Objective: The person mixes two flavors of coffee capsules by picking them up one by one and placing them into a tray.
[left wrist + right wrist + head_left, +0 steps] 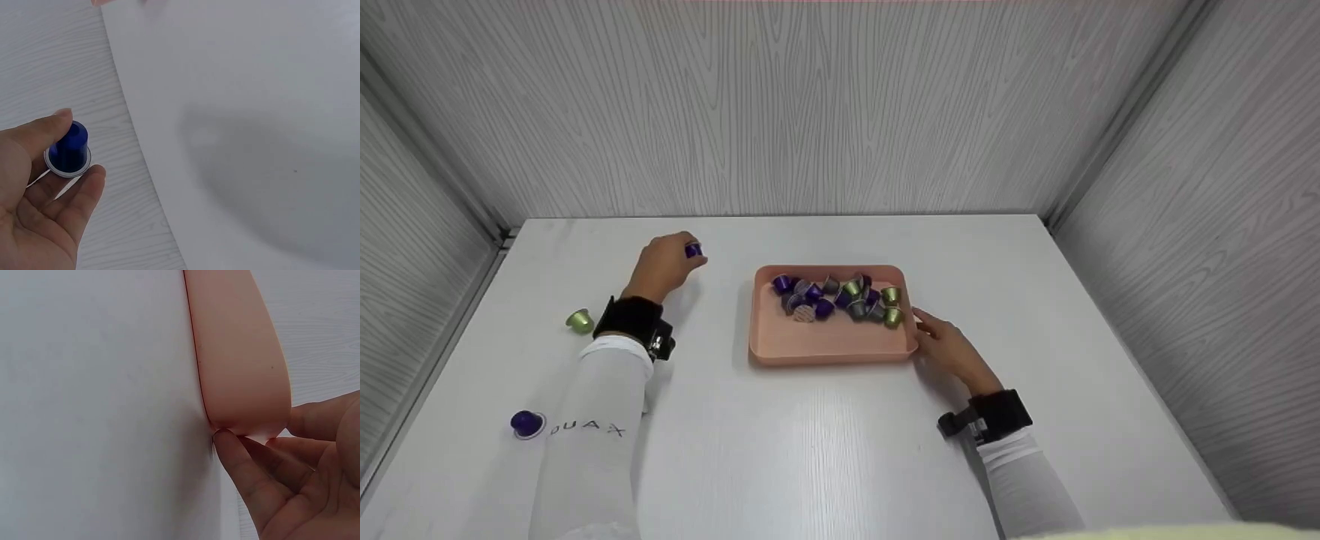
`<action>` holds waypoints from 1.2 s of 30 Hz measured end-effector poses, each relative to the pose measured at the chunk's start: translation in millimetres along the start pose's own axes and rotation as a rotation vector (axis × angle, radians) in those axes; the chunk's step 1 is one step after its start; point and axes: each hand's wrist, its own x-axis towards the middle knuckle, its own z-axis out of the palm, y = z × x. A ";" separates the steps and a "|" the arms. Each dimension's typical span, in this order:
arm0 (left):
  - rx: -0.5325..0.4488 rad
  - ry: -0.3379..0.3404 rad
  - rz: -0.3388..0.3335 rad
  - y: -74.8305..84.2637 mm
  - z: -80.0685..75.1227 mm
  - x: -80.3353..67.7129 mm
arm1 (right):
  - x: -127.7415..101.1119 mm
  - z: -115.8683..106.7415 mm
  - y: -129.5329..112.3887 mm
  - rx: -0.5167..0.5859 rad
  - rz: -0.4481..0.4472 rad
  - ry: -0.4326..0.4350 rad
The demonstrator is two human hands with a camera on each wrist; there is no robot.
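Observation:
My left hand (662,264) is over the back left of the table, pinching a purple coffee capsule (71,147) between thumb and fingers. In the left wrist view the capsule looks deep blue, with a silver rim below its dome. At the middle of the table lies a pink tray (825,351), with several purple, green and grey coffee capsules (825,307) heaped toward its back and right. My right hand (952,351) holds the tray's right side. The right wrist view shows the thumb at the tray's upper edge and fingertips low against its wall (242,354).
A green capsule (580,321) lies left of my left wrist, and a purple capsule (526,424) is nearer the front left, beside the sleeve. Wood-grain panels (780,112) enclose the white table (825,450) at the back and both sides.

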 end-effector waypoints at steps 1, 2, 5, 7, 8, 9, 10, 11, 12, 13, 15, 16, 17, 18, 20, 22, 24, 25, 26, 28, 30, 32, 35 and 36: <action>-0.006 -0.004 -0.003 2.8 0.4 0.6 | 0.0 0.1 -0.5 0.000 0.000 0.001; -0.014 -0.009 -0.003 5.7 0.7 1.4 | -0.2 0.1 -0.8 0.003 0.001 0.003; -0.034 -0.025 0.002 13.8 1.9 3.8 | -0.4 0.5 -1.0 0.011 0.013 0.006; -0.049 -0.034 0.008 19.4 2.8 4.8 | -0.6 0.8 -0.8 0.007 0.017 0.006; -0.056 -0.039 0.013 22.2 3.1 4.9 | -0.4 1.0 -0.3 0.007 0.020 0.007; -0.063 -0.042 0.016 24.6 3.9 5.3 | -0.6 1.2 0.0 0.005 0.019 0.007; -0.069 -0.045 0.022 27.0 4.9 5.5 | -0.7 1.3 0.1 0.004 0.019 0.006; -0.076 -0.047 0.026 29.3 5.9 5.9 | -0.7 1.5 0.3 0.000 0.016 0.006; -0.083 -0.050 0.034 31.5 6.9 5.9 | -0.6 1.6 0.4 -0.002 0.012 0.007; -0.088 -0.052 0.041 33.7 8.0 5.9 | -0.4 1.8 0.5 -0.003 0.010 0.008; -0.099 -0.055 0.055 37.8 10.8 6.1 | -0.5 2.0 0.2 0.005 0.003 0.004; -0.100 -0.060 0.063 40.1 12.2 5.9 | -0.3 2.1 0.1 0.011 0.002 0.003; -0.102 -0.065 0.067 42.3 13.7 5.7 | -0.2 2.3 0.3 0.015 -0.001 0.001; -0.101 -0.073 0.072 44.6 15.6 5.5 | 0.0 2.3 0.6 0.017 -0.003 0.000; -0.094 -0.093 0.074 49.4 19.2 5.5 | 0.2 2.2 1.4 0.017 -0.002 -0.005; -0.082 -0.116 0.074 54.5 23.1 5.7 | -0.1 2.0 1.9 0.009 0.000 -0.008; -0.061 -0.135 0.078 59.5 26.9 6.8 | 0.1 1.8 2.6 -0.006 0.002 -0.006; -0.050 -0.142 0.080 62.1 28.6 7.3 | -0.1 1.7 2.5 -0.008 0.004 -0.006; -0.040 -0.149 0.086 64.5 30.3 7.8 | -0.2 1.8 2.3 -0.010 0.006 -0.006; -0.016 -0.163 0.102 68.8 33.8 9.2 | 0.3 1.9 2.5 -0.019 0.003 -0.004; 0.001 -0.180 0.113 73.0 37.1 10.4 | 0.7 2.3 2.9 -0.019 0.004 -0.003; 0.015 -0.199 0.120 77.5 39.5 11.2 | 1.3 2.9 3.3 -0.020 0.004 -0.001; 0.036 -0.224 0.125 84.7 42.5 12.3 | 2.2 4.0 3.7 -0.017 0.006 0.004; 0.041 -0.236 0.128 87.2 43.3 12.5 | 2.5 4.3 3.9 -0.018 0.006 0.006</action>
